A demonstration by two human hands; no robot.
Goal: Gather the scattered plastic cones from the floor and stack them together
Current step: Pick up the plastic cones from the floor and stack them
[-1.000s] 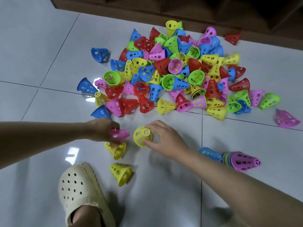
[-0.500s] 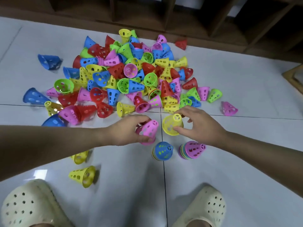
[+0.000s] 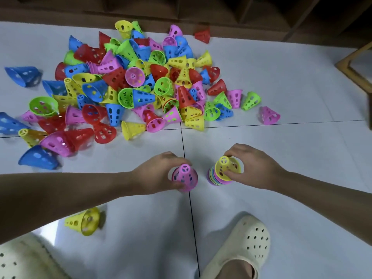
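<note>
A big heap of perforated plastic cones [image 3: 132, 87] in red, blue, yellow, green and pink covers the white tiled floor ahead. My left hand [image 3: 159, 174] grips a pink cone [image 3: 185, 177] that sits on top of a short stack, tip up. My right hand [image 3: 255, 168] holds a yellow cone [image 3: 226, 168] over a multicoloured stack [image 3: 216, 179] standing just right of the tile joint. One loose yellow cone [image 3: 85, 221] lies on its side under my left forearm.
Cream clogs are at the bottom left [image 3: 18, 260] and bottom right [image 3: 239, 248]. A stray pink cone [image 3: 268, 115] and a red cone [image 3: 202, 35] lie apart from the heap. Dark wooden furniture [image 3: 221, 11] borders the far edge; a wooden frame [image 3: 356, 65] stands right.
Both hands dropped toward me with their cones. The pink cone now sits over the left stack and the yellow cone over the right stack, and both stacks stand tip up.
</note>
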